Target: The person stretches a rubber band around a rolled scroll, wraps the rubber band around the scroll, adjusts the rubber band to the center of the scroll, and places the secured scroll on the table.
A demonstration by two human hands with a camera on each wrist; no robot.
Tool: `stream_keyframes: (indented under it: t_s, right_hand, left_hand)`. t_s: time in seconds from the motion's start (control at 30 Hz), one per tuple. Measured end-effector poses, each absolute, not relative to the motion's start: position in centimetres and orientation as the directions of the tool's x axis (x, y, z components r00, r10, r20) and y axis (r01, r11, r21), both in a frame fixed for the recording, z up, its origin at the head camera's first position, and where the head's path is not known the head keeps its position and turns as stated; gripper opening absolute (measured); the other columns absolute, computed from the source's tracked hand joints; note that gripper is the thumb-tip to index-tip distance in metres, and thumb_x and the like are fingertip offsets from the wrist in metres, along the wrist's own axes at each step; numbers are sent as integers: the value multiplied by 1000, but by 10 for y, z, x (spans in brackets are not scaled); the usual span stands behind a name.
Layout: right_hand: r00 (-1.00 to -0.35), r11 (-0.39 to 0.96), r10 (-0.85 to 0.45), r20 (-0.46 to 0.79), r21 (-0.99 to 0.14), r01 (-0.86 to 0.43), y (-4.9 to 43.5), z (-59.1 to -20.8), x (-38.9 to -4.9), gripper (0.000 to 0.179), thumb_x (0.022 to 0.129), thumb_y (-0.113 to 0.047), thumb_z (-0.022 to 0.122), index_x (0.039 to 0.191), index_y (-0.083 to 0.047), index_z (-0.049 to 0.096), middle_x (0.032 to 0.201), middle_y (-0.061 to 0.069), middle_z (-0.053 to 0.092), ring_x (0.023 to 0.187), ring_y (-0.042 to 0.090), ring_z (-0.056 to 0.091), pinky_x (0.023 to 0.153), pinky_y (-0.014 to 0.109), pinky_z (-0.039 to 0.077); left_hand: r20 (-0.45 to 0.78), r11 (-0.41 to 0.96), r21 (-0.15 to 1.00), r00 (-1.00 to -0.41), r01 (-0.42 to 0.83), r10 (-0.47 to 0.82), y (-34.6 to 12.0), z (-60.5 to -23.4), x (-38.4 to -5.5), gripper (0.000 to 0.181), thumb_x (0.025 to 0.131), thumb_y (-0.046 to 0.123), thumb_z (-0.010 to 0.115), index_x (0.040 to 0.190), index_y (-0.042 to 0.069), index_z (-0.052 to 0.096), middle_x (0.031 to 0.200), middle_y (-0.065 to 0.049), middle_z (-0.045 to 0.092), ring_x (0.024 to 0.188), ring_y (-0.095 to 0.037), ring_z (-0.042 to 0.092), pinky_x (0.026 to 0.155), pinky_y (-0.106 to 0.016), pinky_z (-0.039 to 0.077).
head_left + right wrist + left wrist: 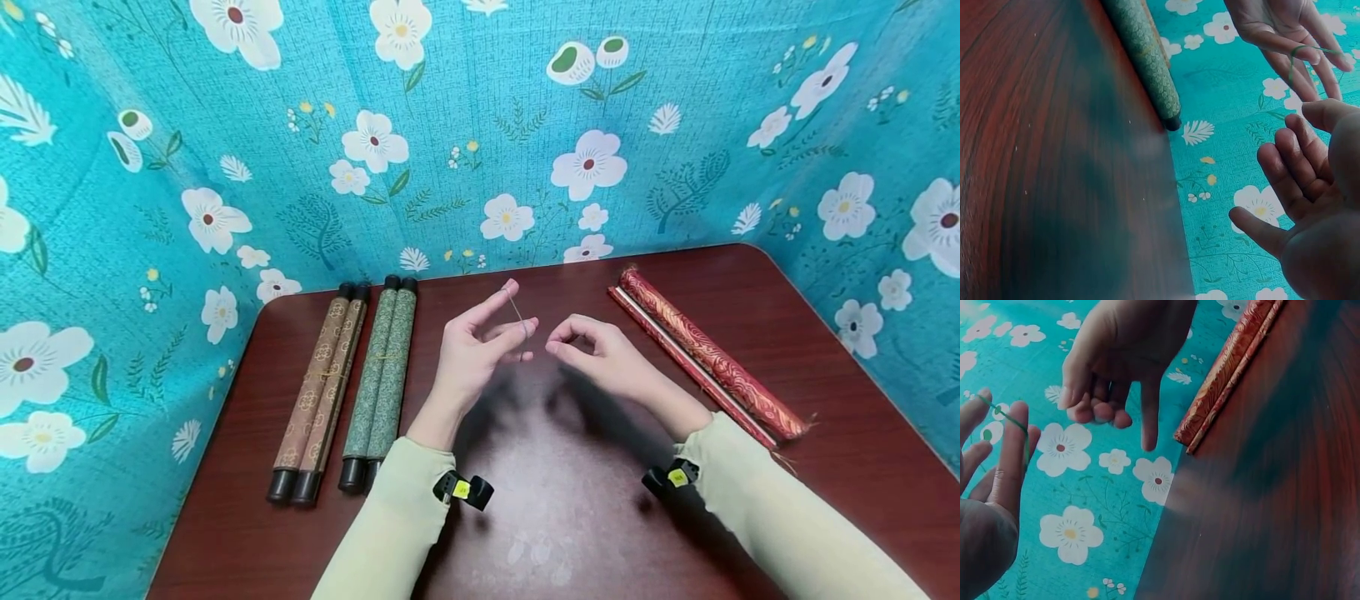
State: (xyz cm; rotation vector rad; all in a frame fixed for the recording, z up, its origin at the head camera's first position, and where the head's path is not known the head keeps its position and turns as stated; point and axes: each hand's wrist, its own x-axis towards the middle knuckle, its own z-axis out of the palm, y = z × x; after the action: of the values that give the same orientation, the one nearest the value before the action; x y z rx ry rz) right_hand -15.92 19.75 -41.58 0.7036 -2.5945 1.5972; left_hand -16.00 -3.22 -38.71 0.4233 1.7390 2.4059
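A thin green elastic band (516, 307) is stretched across spread fingers of my left hand (474, 346), held up over the middle of the table. In the left wrist view the band (1027, 447) runs from one fingertip round another finger. My right hand (603, 357) is raised just to the right, apart from the band. Its thumb and fingers are loosely bent, and nothing shows between them. The right wrist view has its little finger extended and the other fingers (1297, 162) relaxed.
At left lie a pair of brown patterned scrolls (313, 400) and a pair of green ones (384, 375), with black end caps and thin ties. A red and gold rolled scroll (712, 354) lies at right on the dark wooden table (540, 517). Flowered blue cloth (450, 167) surrounds the table.
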Motion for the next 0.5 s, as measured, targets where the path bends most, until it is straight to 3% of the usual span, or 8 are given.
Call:
stream_keyframes:
  t_s: [0.23, 0.37, 0.5]
  right_hand:
    - [-885, 414, -384, 263, -808, -420, 204, -412, -160, 5, 102, -8, 72, 105, -9, 75, 99, 1, 71, 95, 14, 65, 88, 22, 53]
    - [-868, 517, -400, 293, -710, -478, 215, -408, -160, 3, 100, -13, 76, 103, -14, 75, 98, -4, 70, 93, 12, 65, 83, 26, 53]
    - [-854, 664, -431, 292, -538, -519, 236, -407, -163, 13, 97, -19, 80, 106, -13, 74, 103, 0, 70, 98, 20, 66, 87, 40, 55]
  left_hand:
    - [40, -201, 979, -958, -18, 283, -40, -381, -161, 56, 93, 6, 82, 146, 16, 68, 119, -17, 78, 109, -25, 78, 89, -50, 63]
    - [-10, -141, 989, -959, -52, 283, -45, -376, -164, 53, 92, 12, 84, 144, 14, 69, 123, -13, 78, 110, -25, 78, 90, -48, 64]
    - [-40, -91, 993, -959, -68, 279, -50, -372, -166, 52, 93, 19, 84, 143, 13, 69, 139, -5, 70, 114, -25, 76, 92, -51, 63]
